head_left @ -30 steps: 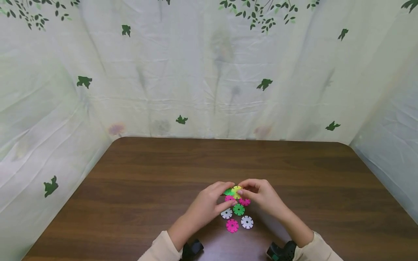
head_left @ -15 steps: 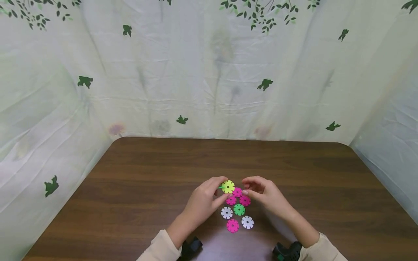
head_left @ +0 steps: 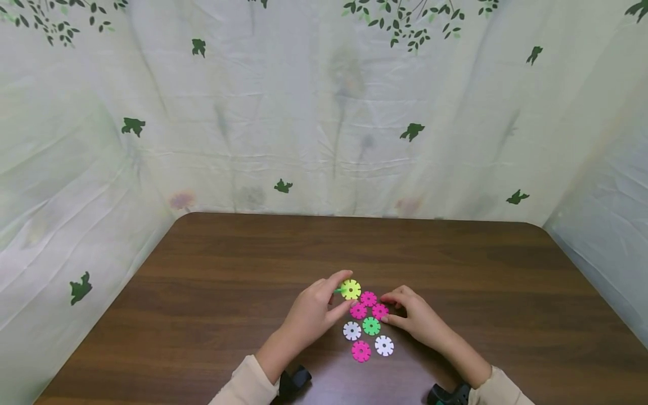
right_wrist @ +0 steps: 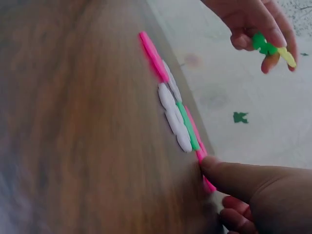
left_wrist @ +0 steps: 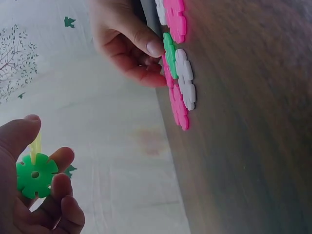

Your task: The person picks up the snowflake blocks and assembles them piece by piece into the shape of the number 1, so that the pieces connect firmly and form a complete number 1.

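My left hand (head_left: 314, 309) holds two notched plastic discs slotted together above the table, a yellow disc (head_left: 351, 289) and a green disc (left_wrist: 43, 183). In the left wrist view the green one faces the camera and the yellow one stands edge-on. My right hand (head_left: 422, 320) pinches a pink disc (head_left: 379, 311) at the right of the loose group, thumb at its near edge. Beside that disc lie two more pink ones, the upper pink disc (head_left: 368, 298) and the left pink disc (head_left: 358, 310). Just below them is a flat green disc (head_left: 371, 326).
Nearer the body lie a left white disc (head_left: 351, 331), a right white disc (head_left: 384, 345) and another pink disc (head_left: 361, 351). All rest on a brown wooden table (head_left: 228, 270). A pale curtain (head_left: 304, 112) with leaf prints hangs behind the table's far edge.
The joined yellow and green discs have moved left with my left hand, uncovering the upper pink disc. My right hand has let go of the yellow disc and come down to the right pink disc.
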Action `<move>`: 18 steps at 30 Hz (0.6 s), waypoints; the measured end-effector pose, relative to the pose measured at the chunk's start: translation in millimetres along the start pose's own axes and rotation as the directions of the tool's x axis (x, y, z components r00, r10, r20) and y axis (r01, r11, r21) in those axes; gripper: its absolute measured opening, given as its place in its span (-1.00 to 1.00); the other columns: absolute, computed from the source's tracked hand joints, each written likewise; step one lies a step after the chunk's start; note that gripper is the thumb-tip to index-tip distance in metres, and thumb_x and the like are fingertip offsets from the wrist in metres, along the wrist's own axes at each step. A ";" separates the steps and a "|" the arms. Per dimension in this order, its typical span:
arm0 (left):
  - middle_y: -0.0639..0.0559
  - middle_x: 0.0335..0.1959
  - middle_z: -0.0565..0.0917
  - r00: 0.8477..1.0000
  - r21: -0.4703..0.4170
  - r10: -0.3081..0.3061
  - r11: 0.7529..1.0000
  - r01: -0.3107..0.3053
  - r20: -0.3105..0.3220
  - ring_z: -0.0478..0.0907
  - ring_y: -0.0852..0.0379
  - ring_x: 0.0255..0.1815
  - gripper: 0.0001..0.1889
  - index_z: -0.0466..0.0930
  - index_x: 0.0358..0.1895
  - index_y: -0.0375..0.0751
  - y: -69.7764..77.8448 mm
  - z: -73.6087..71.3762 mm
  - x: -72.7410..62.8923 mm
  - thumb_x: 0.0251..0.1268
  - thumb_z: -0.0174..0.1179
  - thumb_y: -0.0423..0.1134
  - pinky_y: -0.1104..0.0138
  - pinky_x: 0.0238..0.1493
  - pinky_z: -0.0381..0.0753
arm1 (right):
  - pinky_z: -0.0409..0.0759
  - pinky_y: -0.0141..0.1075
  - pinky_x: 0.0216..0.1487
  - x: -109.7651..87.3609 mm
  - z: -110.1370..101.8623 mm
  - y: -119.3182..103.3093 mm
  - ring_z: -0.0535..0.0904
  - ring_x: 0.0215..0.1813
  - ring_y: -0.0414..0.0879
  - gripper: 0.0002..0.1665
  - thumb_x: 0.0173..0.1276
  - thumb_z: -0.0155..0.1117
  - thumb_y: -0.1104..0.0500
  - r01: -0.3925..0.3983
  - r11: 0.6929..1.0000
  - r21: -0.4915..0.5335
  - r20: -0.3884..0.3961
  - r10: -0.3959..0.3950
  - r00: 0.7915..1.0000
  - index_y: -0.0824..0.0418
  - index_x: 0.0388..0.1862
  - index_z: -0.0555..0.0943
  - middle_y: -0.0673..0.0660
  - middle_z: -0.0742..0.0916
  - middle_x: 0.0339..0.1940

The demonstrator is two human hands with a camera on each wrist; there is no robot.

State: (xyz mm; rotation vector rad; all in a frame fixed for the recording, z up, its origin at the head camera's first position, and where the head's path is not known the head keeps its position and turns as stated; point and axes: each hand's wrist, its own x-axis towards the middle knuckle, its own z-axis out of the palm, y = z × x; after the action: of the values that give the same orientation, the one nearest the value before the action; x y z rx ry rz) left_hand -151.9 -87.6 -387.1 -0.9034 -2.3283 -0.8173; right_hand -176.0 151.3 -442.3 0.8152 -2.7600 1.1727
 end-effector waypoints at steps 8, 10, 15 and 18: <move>0.05 -0.24 0.61 1.000 -0.014 0.023 1.000 -0.023 0.001 0.35 0.29 -0.58 -0.58 0.49 -0.02 -0.25 -0.7 0.2 -0.6 0.02 0.31 -0.21 0.53 -0.48 0.39 | 0.48 -0.36 -0.32 3.1 -2.4 -7.2 0.47 -0.37 -0.22 -0.75 0.12 0.31 0.31 0.020 0.998 0.067 0.016 -0.021 1.000 0.13 -0.27 0.46 -0.08 0.56 -0.41; 0.06 -0.25 0.62 1.000 -0.004 0.015 1.000 -0.015 0.001 0.36 0.28 -0.56 -0.59 0.49 -0.04 -0.24 -0.9 0.7 -0.9 0.01 0.32 -0.20 0.51 -0.48 0.40 | 0.49 -0.35 -0.32 4.7 -5.3 -10.7 0.49 -0.37 -0.23 -0.77 0.14 0.28 0.33 0.039 0.995 0.088 0.012 -0.041 0.999 0.15 -0.25 0.48 -0.07 0.58 -0.40; 0.14 -0.47 0.53 0.998 0.009 -0.041 0.999 0.041 0.052 0.29 0.31 -0.62 -0.60 0.45 -0.07 -0.19 0.1 0.8 -1.5 0.01 0.30 -0.17 0.51 -0.58 0.34 | 0.54 -0.35 -0.33 9.8 -14.8 -23.8 0.55 -0.36 -0.20 -0.80 0.17 0.24 0.34 0.030 0.983 0.180 0.005 -0.032 0.999 0.26 -0.21 0.51 0.01 0.62 -0.37; 0.12 -0.58 0.44 0.991 -0.027 -0.080 0.996 0.084 0.111 0.22 0.33 -0.67 -0.60 0.39 -0.06 -0.22 0.7 0.7 -2.2 0.03 0.28 -0.20 0.52 -0.65 0.27 | 0.55 -0.35 -0.33 12.5 -20.4 -32.8 0.57 -0.37 -0.18 -0.86 0.19 0.22 0.34 0.060 0.973 0.222 -0.007 -0.060 0.998 0.27 -0.24 0.53 0.03 0.63 -0.39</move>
State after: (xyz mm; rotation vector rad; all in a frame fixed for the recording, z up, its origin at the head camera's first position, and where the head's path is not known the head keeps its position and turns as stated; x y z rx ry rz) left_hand -150.1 -87.6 -388.8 -0.8912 -2.4681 -0.8596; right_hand -174.5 140.6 -403.2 0.9087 -2.6159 1.4885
